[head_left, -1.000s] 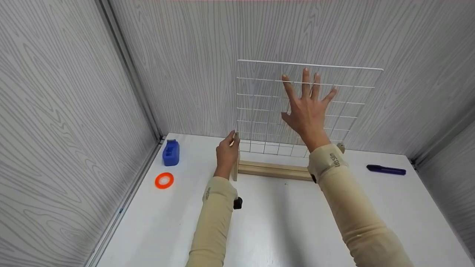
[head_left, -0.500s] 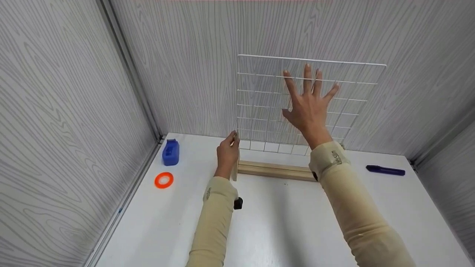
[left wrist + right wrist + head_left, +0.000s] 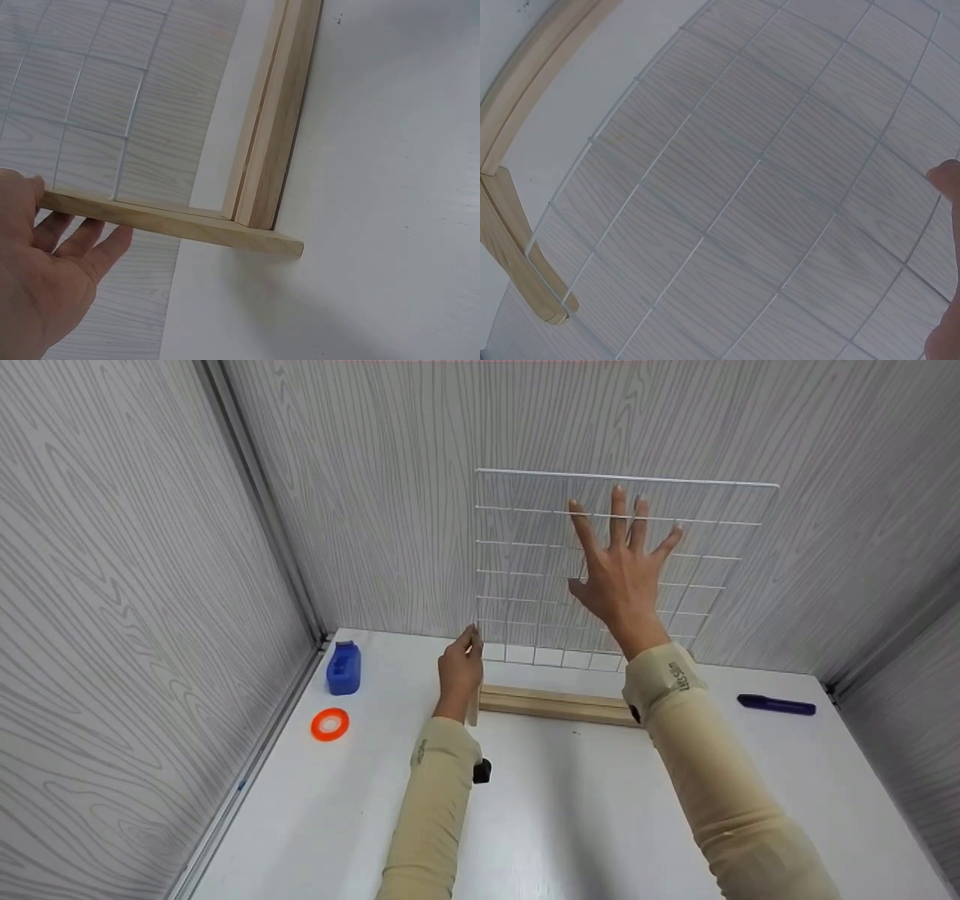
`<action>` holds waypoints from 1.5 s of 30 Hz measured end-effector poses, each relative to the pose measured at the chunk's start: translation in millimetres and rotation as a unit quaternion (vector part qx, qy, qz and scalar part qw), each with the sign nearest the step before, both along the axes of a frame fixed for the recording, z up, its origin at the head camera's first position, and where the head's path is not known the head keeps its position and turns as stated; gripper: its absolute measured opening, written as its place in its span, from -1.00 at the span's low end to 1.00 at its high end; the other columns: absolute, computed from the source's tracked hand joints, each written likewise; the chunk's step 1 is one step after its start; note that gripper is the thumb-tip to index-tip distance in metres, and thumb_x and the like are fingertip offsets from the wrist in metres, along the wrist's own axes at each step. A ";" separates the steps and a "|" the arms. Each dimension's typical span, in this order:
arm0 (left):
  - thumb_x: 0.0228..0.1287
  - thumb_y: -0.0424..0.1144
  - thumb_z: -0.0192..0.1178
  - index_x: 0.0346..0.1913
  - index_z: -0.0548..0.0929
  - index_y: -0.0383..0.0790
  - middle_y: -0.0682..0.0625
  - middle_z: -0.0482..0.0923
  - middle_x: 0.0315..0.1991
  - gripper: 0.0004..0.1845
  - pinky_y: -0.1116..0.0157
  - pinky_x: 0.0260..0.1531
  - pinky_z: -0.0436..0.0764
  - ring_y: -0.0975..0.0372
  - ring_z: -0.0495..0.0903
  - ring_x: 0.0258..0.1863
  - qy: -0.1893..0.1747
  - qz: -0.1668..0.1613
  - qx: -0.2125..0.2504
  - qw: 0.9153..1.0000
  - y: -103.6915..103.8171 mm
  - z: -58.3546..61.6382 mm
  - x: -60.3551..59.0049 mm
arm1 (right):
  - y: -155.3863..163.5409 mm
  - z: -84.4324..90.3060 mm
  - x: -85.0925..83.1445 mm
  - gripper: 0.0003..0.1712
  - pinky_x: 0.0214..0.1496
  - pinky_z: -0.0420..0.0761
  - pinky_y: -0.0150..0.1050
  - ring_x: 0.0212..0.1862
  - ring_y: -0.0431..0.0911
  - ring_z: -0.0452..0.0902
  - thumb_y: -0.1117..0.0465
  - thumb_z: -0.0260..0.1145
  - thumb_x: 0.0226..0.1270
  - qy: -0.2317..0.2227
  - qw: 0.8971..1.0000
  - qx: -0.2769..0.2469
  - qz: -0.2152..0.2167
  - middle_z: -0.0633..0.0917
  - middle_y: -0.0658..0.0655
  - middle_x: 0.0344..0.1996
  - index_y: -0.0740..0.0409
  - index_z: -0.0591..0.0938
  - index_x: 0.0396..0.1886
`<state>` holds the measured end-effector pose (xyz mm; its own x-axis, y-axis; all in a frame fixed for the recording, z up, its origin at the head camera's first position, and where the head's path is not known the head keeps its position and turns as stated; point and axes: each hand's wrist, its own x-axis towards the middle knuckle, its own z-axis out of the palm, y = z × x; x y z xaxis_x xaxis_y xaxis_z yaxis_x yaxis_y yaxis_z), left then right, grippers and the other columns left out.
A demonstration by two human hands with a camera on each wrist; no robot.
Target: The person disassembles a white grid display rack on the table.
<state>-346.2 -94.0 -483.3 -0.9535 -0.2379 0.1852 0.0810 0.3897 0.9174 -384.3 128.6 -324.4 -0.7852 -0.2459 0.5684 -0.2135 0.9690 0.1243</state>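
A white wire grid panel (image 3: pixel 555 474) stands upright in front of the back wall, above a pale wooden base rail (image 3: pixel 555 708). My right hand (image 3: pixel 624 577) rests on the grid with straight, spread fingers. My left hand (image 3: pixel 459 667) pinches the far end of a wooden slat (image 3: pixel 180 227) joined to the rail's left end. In the left wrist view, several fingers lie along the slat's outer side and the grid's edge meets its inner side. The right wrist view shows the grid's lower corner between two wooden pieces (image 3: pixel 521 262) at the rail's other end.
On the white table (image 3: pixel 525 810), a blue tape dispenser (image 3: pixel 344 669) and an orange ring (image 3: pixel 330 724) lie at the left. A dark purple utility knife or marker-like tool (image 3: pixel 776 704) lies at the right. Wood-patterned walls (image 3: pixel 375 472) enclose the back and sides.
The grid's top edge has risen slightly in the head view, and my right hand has shifted slightly upward with it. My left hand stays in place on the slat.
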 end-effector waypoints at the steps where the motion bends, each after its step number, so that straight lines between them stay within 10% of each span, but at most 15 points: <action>1: 0.61 -0.26 -0.01 0.44 0.43 -0.31 -0.20 0.50 0.37 -0.55 0.12 0.27 0.57 0.01 0.51 0.36 0.000 0.000 0.002 1.000 0.2 0.2 0.1 | 0.0 0.6 0.2 0.42 0.30 -0.15 0.73 0.62 0.38 -0.17 -0.27 0.54 0.09 0.000 1.000 0.001 0.000 -0.26 0.21 0.67 -0.60 -0.36 0.59; 45: 0.63 -0.22 -0.03 0.43 0.43 -0.30 -0.15 0.51 0.36 -0.55 0.13 0.26 0.58 0.03 0.51 0.36 -0.023 0.011 -0.007 1.000 2.4 1.4 -2.0 | 3.1 31.3 5.8 0.40 0.31 -0.28 0.72 0.64 0.37 -0.27 -0.26 0.54 0.10 -0.008 1.000 -0.011 -0.001 -0.32 0.22 0.66 -0.61 -0.35 0.59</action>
<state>-348.3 -91.6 -481.9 -0.9557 -0.2565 0.1447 0.0303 0.4031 0.9146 -378.6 131.6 -293.1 -0.7947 -0.2322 0.5608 -0.2132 0.9718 0.1003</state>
